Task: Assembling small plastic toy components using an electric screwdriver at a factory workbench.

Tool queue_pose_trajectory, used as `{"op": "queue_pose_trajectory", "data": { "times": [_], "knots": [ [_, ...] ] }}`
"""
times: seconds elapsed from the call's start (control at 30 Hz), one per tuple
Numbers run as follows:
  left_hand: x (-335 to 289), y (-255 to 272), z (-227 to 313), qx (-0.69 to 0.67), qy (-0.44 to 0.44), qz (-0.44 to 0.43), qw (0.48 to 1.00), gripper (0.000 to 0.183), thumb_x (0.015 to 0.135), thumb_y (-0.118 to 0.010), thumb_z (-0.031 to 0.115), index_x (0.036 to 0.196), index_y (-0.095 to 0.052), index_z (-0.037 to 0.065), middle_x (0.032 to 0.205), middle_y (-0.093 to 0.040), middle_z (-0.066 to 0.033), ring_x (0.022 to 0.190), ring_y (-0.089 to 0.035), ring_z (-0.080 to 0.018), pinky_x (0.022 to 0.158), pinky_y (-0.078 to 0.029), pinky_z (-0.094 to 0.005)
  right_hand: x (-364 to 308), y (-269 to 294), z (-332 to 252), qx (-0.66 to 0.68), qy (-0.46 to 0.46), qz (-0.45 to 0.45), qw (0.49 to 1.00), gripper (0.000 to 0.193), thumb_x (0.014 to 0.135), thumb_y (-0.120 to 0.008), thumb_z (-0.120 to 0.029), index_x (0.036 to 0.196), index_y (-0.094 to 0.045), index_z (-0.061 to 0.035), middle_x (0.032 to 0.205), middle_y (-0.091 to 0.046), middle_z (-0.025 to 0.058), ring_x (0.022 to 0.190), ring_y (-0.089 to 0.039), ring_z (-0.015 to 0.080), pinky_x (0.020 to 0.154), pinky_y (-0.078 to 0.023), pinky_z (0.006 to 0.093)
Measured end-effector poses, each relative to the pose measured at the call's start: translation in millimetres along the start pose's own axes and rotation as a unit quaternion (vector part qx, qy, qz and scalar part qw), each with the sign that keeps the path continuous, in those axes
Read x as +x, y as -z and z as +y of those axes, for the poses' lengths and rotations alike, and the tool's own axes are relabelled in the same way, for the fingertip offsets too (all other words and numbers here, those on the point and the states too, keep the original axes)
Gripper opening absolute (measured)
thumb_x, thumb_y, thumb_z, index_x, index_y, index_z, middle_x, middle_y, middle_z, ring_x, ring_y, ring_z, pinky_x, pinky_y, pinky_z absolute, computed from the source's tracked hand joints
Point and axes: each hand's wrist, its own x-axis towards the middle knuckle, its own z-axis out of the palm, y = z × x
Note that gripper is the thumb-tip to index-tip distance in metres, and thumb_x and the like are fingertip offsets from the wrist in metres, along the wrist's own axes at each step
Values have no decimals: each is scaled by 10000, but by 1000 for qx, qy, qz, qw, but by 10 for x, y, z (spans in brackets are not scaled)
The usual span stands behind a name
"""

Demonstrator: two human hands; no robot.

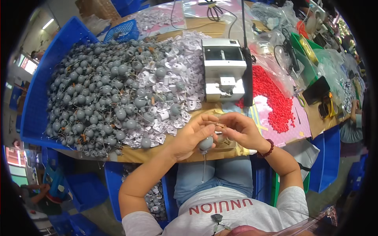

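Close to the table's front edge, my left hand [189, 137] is closed around a grey ball-shaped part [205, 144], from which a thin wire [204, 169] dangles over my lap. My right hand [247, 133] meets it, thumb and fingers pinched together on a small brownish piece [220, 125] between the two hands. That piece is too small to name, and whether it joins the grey part is hidden by my fingers. A silver and black bench machine [223, 67] stands just beyond my hands.
A large heap of grey ball parts [102, 94] spills from a blue bin [37, 106] on the left. White plastic pieces [179, 69] lie between it and the machine. Right of the machine are red pieces [277, 106] on a pink sheet, scissors [301, 99] and a green bin [303, 49].
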Motion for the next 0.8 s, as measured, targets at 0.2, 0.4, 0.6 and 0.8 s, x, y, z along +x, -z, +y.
{"op": "queue_pose_trajectory", "data": {
  "times": [0.2, 0.4, 0.6, 0.8],
  "knots": [
    [67, 110, -914, 218, -92, 134, 962, 419, 948, -715, 112, 1313, -517, 60, 1219, -635, -93, 956, -628, -120, 780, -554, -279, -186, 197, 231, -337, 86, -20, 937, 144, 881, -716, 2, 1020, -711, -37, 922, -696, 121, 805, -697, 268, 698, -551, 349],
    [114, 70, -1054, 536, -236, 229, 777, 377, 823, -784, 120, 1160, -633, 43, 1097, -649, -140, 1034, -599, -323, 914, -484, -408, -72, 128, 416, -513, 176, -28, 840, 269, 740, -724, -98, 1007, -702, -73, 951, -654, 82, 874, -662, 279, 760, -553, 386],
    [190, 73, -1058, 564, -266, 223, 749, 381, 803, -778, 109, 1148, -636, 34, 1123, -630, -159, 1057, -587, -355, 926, -482, -421, -57, 131, 493, -558, 183, -67, 807, 248, 768, -673, -146, 1004, -668, -72, 926, -593, 69, 874, -617, 258, 740, -518, 377],
    [207, 71, -1027, 585, -269, 223, 732, 368, 807, -744, 73, 1156, -637, 30, 1152, -628, -168, 1094, -587, -369, 946, -479, -432, -76, 163, 427, -597, 200, -98, 771, 229, 816, -627, -178, 1012, -668, -66, 904, -577, 59, 883, -599, 228, 749, -491, 363]
  ]
}}
